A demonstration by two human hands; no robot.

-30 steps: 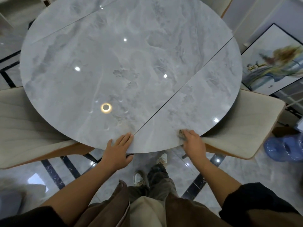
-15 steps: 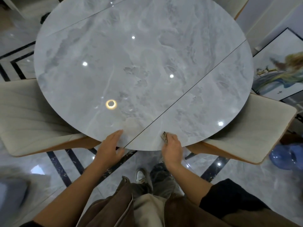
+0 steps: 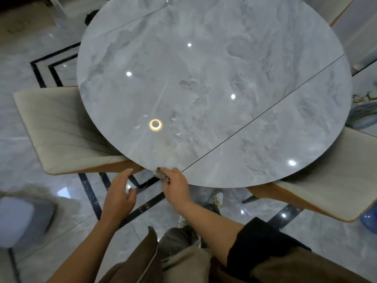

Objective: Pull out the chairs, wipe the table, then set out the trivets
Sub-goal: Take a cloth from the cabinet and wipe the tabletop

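A round grey marble table [image 3: 214, 88] fills the upper view, with a dark seam running across its right part. My right hand [image 3: 176, 185] is closed on a small crumpled cloth [image 3: 160, 173] pressed at the table's near edge, just left of the seam. My left hand [image 3: 120, 193] hovers off the table below that edge, fingers apart and holding nothing. A cream chair [image 3: 61, 131] is tucked partly under the table on the left, another cream chair [image 3: 326, 180] on the right. No trivets are visible.
Glossy marble floor with dark inlay lines [image 3: 95, 193] lies below the edge. A blurred grey-blue object [image 3: 20, 221] sits at lower left. A blue object [image 3: 369, 222] and a framed painting [image 3: 365, 107] are at the right. My shoes [image 3: 214, 201] stand under the table edge.
My right hand has slid the cloth leftward along the near table edge, past the seam. My left hand has lifted off the table edge and now hangs below it. The view has shifted.
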